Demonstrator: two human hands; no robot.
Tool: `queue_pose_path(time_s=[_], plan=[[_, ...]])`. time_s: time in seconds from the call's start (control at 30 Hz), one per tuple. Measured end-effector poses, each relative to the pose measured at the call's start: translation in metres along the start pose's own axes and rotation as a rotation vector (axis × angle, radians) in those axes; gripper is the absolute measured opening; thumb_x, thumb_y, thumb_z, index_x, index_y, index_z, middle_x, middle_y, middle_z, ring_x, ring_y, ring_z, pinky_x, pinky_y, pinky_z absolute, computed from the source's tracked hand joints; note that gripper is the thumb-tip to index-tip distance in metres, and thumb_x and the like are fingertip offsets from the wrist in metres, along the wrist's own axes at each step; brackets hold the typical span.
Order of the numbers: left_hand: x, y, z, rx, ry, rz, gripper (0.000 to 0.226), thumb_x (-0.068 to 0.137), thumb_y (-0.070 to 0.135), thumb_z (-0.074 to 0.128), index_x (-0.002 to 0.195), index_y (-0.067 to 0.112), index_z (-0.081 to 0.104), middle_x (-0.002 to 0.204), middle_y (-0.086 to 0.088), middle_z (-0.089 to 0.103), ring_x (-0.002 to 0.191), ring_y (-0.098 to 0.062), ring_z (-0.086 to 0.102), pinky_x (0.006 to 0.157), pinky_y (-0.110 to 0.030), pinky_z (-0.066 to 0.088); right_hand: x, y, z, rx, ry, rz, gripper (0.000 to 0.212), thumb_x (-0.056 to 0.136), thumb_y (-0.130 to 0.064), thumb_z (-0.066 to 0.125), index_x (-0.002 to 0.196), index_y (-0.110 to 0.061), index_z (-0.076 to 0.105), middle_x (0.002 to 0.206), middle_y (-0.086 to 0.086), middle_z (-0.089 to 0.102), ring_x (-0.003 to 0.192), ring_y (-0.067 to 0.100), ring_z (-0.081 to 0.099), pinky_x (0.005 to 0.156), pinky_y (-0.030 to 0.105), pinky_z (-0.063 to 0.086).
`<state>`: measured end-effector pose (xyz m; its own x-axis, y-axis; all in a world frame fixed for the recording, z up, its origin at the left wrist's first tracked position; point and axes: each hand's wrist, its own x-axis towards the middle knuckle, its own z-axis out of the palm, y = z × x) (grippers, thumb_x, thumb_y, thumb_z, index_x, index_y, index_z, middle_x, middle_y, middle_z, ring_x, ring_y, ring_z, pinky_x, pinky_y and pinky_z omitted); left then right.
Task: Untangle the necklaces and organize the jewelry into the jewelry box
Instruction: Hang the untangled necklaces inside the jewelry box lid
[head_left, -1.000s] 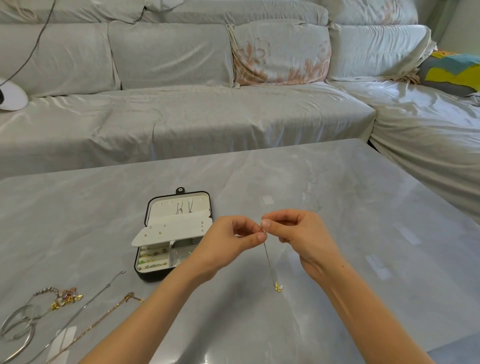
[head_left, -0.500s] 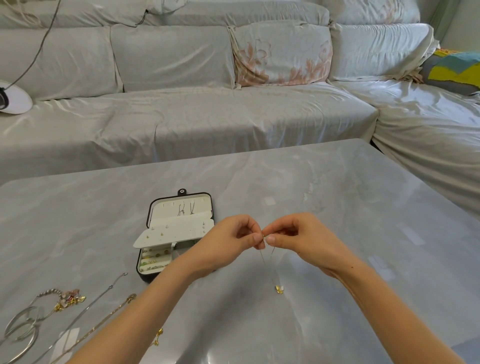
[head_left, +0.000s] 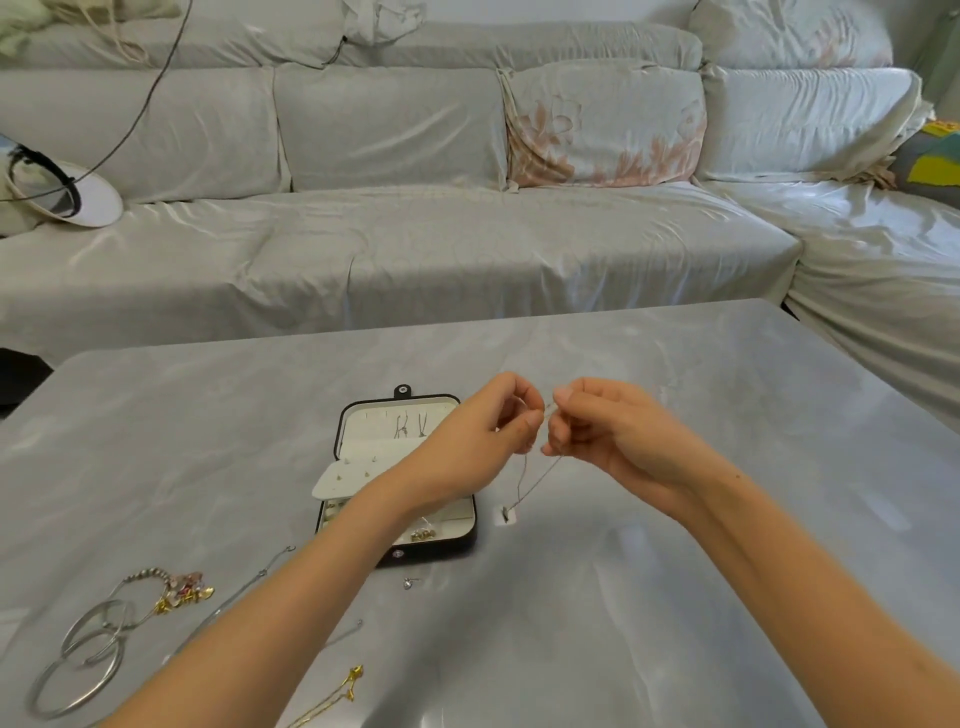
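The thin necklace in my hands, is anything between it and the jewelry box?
Nothing lies between the necklace and the open jewelry box beside it. Only the wrist of your left hand crosses over its tray, and a white earring panel covers part.

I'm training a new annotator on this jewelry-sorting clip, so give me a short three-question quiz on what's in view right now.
1. True or false: the jewelry box stands open.
2. What do the left hand and right hand pinch between them?
3. The silver bangles lie: A inside the box; B on the table, to the person's left; C in the right hand.
Key: 1 true; 2 a thin necklace chain; 3 B.
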<state>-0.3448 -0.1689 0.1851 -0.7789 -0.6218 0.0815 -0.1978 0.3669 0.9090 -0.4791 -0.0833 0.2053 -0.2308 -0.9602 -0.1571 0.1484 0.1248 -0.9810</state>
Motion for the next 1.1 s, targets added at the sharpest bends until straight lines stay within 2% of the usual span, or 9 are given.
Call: queue_pose_path(time_s=[0.1,0.17,0.23,0.33,0.4,0.5,0.63,0.83,1.1], plan=[[0.004,-0.001,-0.018,-0.004,0.049,0.016,0.008,0.097,0.016,0.046,0.096,0.021,0.053,0.081,-0.005,0.059,0.078,-0.012,0.056,0.085,-0.034,0.049,0.012,-0.013,0.011,0.025,-0.021,-0.036,0.008,0.088,-0.007,0.057,0.079,-0.007,0.056,0.055,0.001,0.047,0.054,0.013,0.044,0.059,0.026,0.046],[0.007,-0.005,-0.034,-0.013,0.091,0.014,0.011,0.097,0.017,0.047,0.097,0.025,0.054,0.079,0.002,0.059,0.081,-0.014,0.058,0.084,-0.036,0.049,0.021,-0.026,0.019,-0.132,-0.011,-0.077,0.002,0.085,-0.007,0.062,0.086,-0.009,0.062,0.055,0.0,0.05,0.052,0.01,0.044,0.052,0.023,0.041],[0.012,-0.015,-0.052,0.019,0.165,-0.011,0.012,0.097,0.017,0.047,0.097,0.025,0.056,0.083,0.004,0.061,0.088,-0.017,0.06,0.082,-0.035,0.049,0.032,-0.037,0.026,-0.31,0.028,-0.126,0.009,0.084,-0.007,0.063,0.092,-0.011,0.067,0.057,0.002,0.056,0.051,0.009,0.047,0.049,0.021,0.041],[0.025,-0.045,-0.072,0.282,0.268,-0.127,0.016,0.095,0.011,0.046,0.095,0.017,0.06,0.09,0.0,0.062,0.088,-0.019,0.058,0.07,-0.023,0.045,0.05,-0.05,0.035,-0.415,0.096,-0.206,0.017,0.085,-0.001,0.057,0.09,-0.011,0.069,0.061,0.006,0.065,0.046,0.01,0.05,0.046,0.021,0.043],[0.036,-0.076,-0.08,0.479,0.254,-0.218,0.021,0.094,0.007,0.044,0.097,0.014,0.063,0.098,-0.003,0.063,0.09,-0.021,0.057,0.074,-0.026,0.044,0.06,-0.056,0.038,-0.452,0.123,-0.257,0.022,0.084,0.004,0.052,0.089,-0.009,0.069,0.065,0.009,0.068,0.045,0.012,0.052,0.043,0.021,0.044],[0.052,-0.119,-0.081,0.71,0.125,-0.288,0.027,0.093,0.009,0.041,0.106,0.015,0.064,0.113,-0.004,0.061,0.105,-0.022,0.055,0.089,-0.033,0.044,0.078,-0.062,0.039,-0.526,0.14,-0.356,0.026,0.084,0.006,0.048,0.088,-0.009,0.069,0.068,0.014,0.069,0.048,0.017,0.059,0.046,0.024,0.05],[0.071,-0.147,-0.067,0.849,0.007,-0.259,0.032,0.094,0.016,0.04,0.117,0.023,0.061,0.119,0.005,0.061,0.114,-0.019,0.052,0.094,-0.03,0.037,0.099,-0.063,0.042,-0.609,0.175,-0.489,0.025,0.084,0.004,0.047,0.083,-0.007,0.069,0.068,0.013,0.069,0.054,0.017,0.065,0.054,0.025,0.055],[0.071,-0.165,-0.051,0.983,0.097,-0.202,0.026,0.092,0.027,0.038,0.105,0.027,0.061,0.109,0.006,0.062,0.106,-0.021,0.048,0.084,-0.034,0.025,0.132,-0.056,0.055,-0.547,0.181,-0.552,0.024,0.084,0.005,0.046,0.083,-0.005,0.068,0.072,0.014,0.069,0.062,0.018,0.065,0.063,0.027,0.057],[0.062,-0.171,-0.041,0.994,0.272,-0.103,0.025,0.094,0.03,0.035,0.099,0.023,0.058,0.101,0.007,0.055,0.101,-0.019,0.043,0.083,-0.033,0.02,0.168,-0.038,0.072,-0.452,0.177,-0.413,0.026,0.085,0.006,0.042,0.084,-0.006,0.065,0.074,0.012,0.067,0.065,0.016,0.064,0.069,0.029,0.058]])
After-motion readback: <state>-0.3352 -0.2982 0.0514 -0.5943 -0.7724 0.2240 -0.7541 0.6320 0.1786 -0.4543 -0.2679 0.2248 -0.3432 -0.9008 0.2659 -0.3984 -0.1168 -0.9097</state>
